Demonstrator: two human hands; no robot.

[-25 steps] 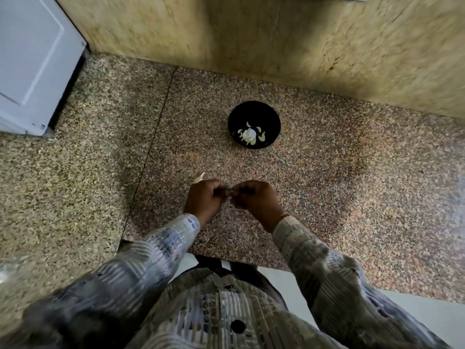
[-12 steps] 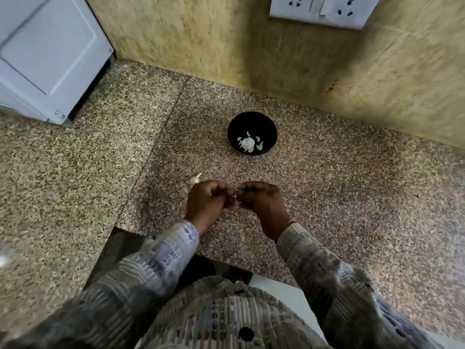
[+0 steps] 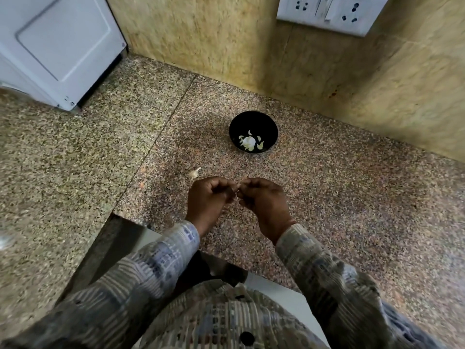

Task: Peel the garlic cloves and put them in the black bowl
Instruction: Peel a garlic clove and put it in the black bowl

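Observation:
The black bowl (image 3: 253, 132) stands on the speckled granite counter (image 3: 352, 197) near the wall, with a white garlic bulb and several pale cloves (image 3: 249, 143) inside. My left hand (image 3: 207, 197) and my right hand (image 3: 264, 200) meet fingertip to fingertip just in front of the bowl, fingers curled, pinching a small garlic clove (image 3: 237, 190) between them; only a sliver of it shows. A loose garlic piece (image 3: 195, 173) lies on the counter just beyond my left hand.
A white appliance (image 3: 57, 44) stands at the back left. A white socket panel (image 3: 327, 13) is on the tiled wall (image 3: 201, 36) at the top right. The counter's front edge has a step-shaped cut-out (image 3: 125, 222) near my body.
The view has tilted up, bringing the socket panel into sight. Both hands stay together on the clove, working it with small finger movements. The bowl has not moved.

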